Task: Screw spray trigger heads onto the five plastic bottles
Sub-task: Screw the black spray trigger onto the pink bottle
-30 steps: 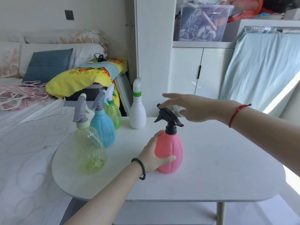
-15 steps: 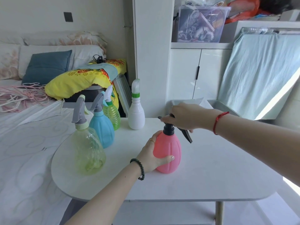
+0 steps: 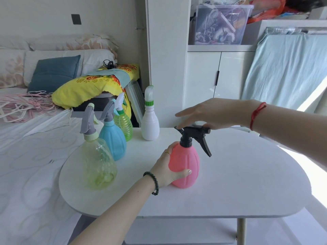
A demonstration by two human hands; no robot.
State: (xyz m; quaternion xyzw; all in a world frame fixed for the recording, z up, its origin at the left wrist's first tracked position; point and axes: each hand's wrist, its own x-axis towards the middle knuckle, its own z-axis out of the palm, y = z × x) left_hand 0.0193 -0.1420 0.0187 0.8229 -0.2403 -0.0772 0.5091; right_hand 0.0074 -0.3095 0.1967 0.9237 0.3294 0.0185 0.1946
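A pink bottle stands upright near the middle of the white table, with a black trigger head on its neck. My left hand wraps the bottle's left side. My right hand hovers just above the black head with fingers spread, the thumb touching its top. To the left stand a clear yellow-green bottle, a blue bottle, a green ribbed bottle and a white bottle, each with a trigger head on it.
A bed with white sheet touches the table's left edge. A yellow cushion lies behind the bottles. White cabinet and a pale blue draped cloth stand behind the table.
My right hand gripped the black head and turned it, so its trigger swung from left to right. It then let go and opened above it. The left hand kept hold of the pink bottle.
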